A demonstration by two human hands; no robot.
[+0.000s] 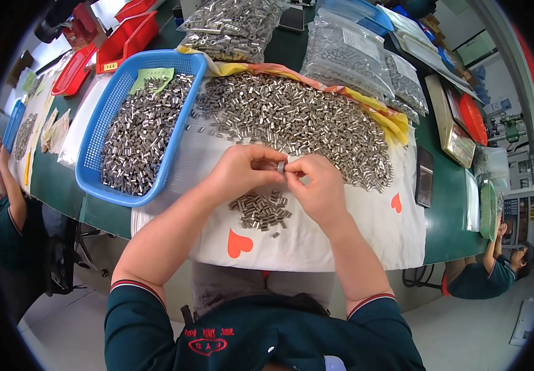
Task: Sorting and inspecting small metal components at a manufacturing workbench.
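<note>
Two bare hands meet near the centre of the frame. The left hand point(242, 168) is curled, its thumb and forefinger nearly closed on a small grey metal piece point(281, 167); the right hand point(317, 185) pinches the same piece from its right side, the other fingers folded in. Fingertips hide part of the piece, so its full shape cannot be told.

Just below the hands lies a small pile of short metal cylinders point(259, 211), loosely scattered on a white cloth point(316, 250) printed with red hearts. Above the hands, a far larger heap of similar cylinders point(304, 117) spreads across the upper middle, bordered along its far edge by a yellow and orange cloth point(397, 127).

At centre left, a blue perforated basket point(84, 157) holds many more metal pieces, with a pale green slip point(158, 75) near its top. Clear bags of metal parts point(233, 31) stand at the top. A dark flat slab point(424, 176) lies right of the cloth on the green tabletop point(455, 213). Red bins point(134, 37) sit at upper left. One other person point(16, 229) works at the left edge, another point(483, 275) at lower right.
</note>
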